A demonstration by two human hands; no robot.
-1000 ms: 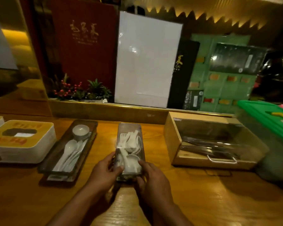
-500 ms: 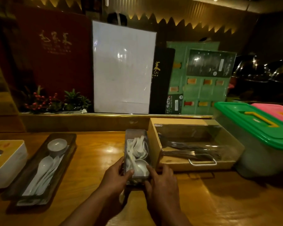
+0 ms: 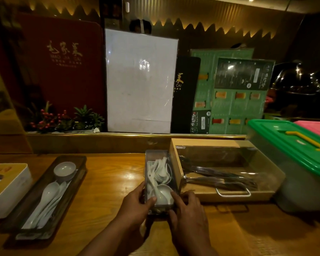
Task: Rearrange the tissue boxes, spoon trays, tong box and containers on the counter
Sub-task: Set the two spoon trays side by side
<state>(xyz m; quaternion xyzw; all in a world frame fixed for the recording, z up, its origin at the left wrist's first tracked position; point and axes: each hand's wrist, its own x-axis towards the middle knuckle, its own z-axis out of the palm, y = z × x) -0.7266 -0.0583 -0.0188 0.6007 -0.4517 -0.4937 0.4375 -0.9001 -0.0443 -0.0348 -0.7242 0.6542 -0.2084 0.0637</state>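
Dim amber light is falling across the wooden bench [image 3: 107,183], where the tong box [image 3: 224,172] is sitting as the anchor. Just left of the tong box, apparently touching its side, a clear spoon tray [image 3: 158,180] is lying lengthwise, probably being squared up against it. Both hands are gripping the tray's near end: the left hand [image 3: 137,204] is curling its fingers round the left edge, and the right hand [image 3: 187,209] is pinching the right corner. Further left of the tong box, a second spoon tray [image 3: 50,194] and a tissue box [image 3: 7,189] are waiting; a green-lidded container [image 3: 294,163] is standing to its right.
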